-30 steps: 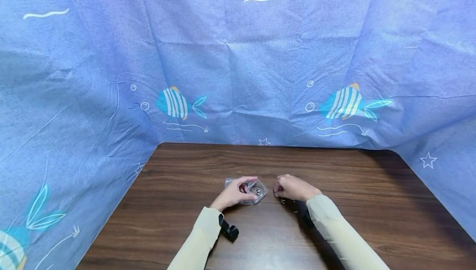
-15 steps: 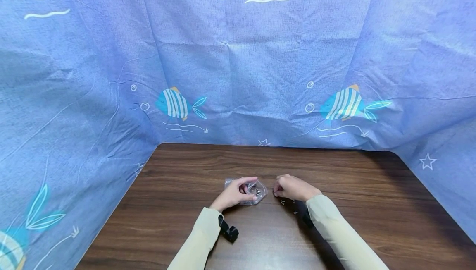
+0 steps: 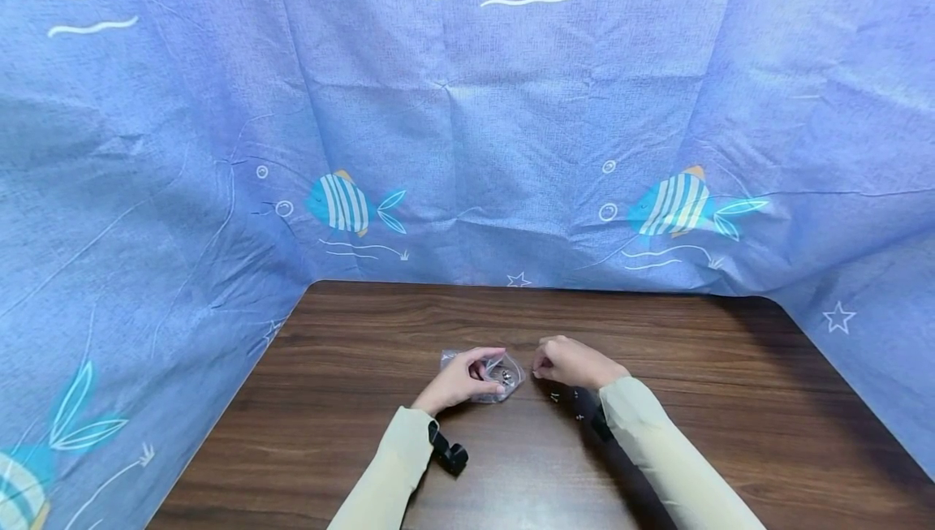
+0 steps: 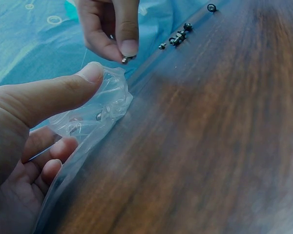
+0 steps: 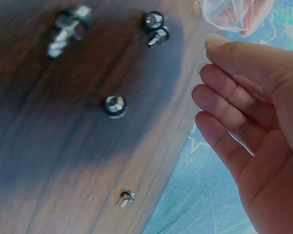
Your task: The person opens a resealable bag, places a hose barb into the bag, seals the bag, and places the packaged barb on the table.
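Observation:
My left hand (image 3: 460, 377) holds a clear plastic bag (image 4: 115, 90) by its mouth, thumb above and fingers below, spreading it apart. Small shiny metal pieces (image 3: 507, 377) lie inside the bag. Just to the right, close to the bag's mouth, my right hand (image 3: 577, 364) pinches a small metal screw (image 4: 125, 60) between thumb and forefinger; in the right wrist view the fingertips hide it. Below the right hand, several small screws with dark rings (image 4: 178, 38) lie scattered on the table, one screw (image 5: 115, 106) standing apart in the right wrist view.
The brown wood-grain table (image 3: 365, 319) ends at the back against a blue fish-patterned cloth (image 3: 511, 148), which also hangs at both sides. A black strap with a wrist camera (image 3: 449, 455) sits at the left sleeve.
My right hand has risen slightly off the table and shifted left toward the bag, with the screw pinched in its fingertips. My left hand and the bag stay in place.

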`<state>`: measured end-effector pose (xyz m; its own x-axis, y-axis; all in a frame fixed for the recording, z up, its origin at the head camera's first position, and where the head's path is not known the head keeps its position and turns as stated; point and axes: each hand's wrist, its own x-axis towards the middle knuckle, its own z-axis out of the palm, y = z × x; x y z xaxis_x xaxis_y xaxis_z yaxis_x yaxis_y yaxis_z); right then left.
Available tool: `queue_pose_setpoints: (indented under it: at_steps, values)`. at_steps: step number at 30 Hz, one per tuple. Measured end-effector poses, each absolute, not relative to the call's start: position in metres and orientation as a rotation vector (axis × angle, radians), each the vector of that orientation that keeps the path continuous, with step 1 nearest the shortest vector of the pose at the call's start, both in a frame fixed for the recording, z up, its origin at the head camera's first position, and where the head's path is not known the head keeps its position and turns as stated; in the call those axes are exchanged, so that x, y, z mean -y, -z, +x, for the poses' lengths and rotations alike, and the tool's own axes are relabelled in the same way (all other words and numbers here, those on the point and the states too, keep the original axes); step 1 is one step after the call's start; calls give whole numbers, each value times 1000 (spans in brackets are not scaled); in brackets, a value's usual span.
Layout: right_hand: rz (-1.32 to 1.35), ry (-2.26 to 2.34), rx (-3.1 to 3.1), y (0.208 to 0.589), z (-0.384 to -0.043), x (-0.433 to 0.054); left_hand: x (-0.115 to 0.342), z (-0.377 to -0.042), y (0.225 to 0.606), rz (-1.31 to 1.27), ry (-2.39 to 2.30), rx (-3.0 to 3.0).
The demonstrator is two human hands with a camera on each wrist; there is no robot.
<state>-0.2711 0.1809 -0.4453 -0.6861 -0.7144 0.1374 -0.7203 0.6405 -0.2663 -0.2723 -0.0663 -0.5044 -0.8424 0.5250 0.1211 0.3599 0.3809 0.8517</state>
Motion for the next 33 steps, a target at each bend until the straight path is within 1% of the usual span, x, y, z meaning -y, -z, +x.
queue_pose_setpoints:
  at_steps: [6, 9, 16, 33]
  values:
    - [1225, -479, 2825, 441, -271, -177, 67, -272, 503, 823, -1471, -2455]
    - [1230, -474, 2817, 439, -272, -174, 67, -273, 506, 883, -1488, -2455]
    - [1239, -460, 2804, 438, -274, -168, 66, -271, 504, 792, -1483, -2455]
    - [1283, -480, 2776, 434, -276, -151, 66, -272, 504, 783, -1451, -2458]
